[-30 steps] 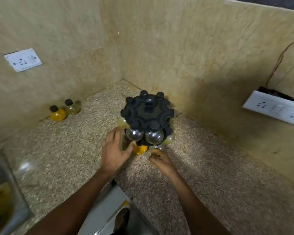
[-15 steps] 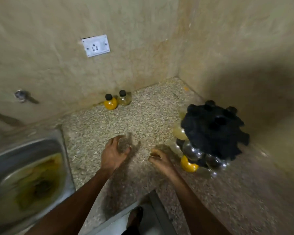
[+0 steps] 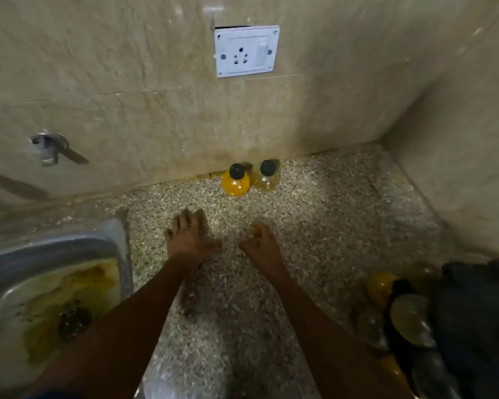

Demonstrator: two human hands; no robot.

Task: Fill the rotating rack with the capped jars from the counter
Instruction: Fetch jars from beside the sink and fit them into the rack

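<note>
black-capped jars (image 3: 235,181) by the wall, two; both hands (image 3: 189,240) empty (left spread, right loosely curled)

We have one view only, from a wide-angle camera worn on the head. It looks forward and steeply down over the counter (image 3: 314,231) towards the back wall (image 3: 156,82), where a socket (image 3: 246,51) sits high in the frame. Both forearms enter from the bottom edge. The sink (image 3: 52,246) is cut off at the left, the rack (image 3: 478,321) at the lower right. Straight edges bow and the margins blur.
</note>
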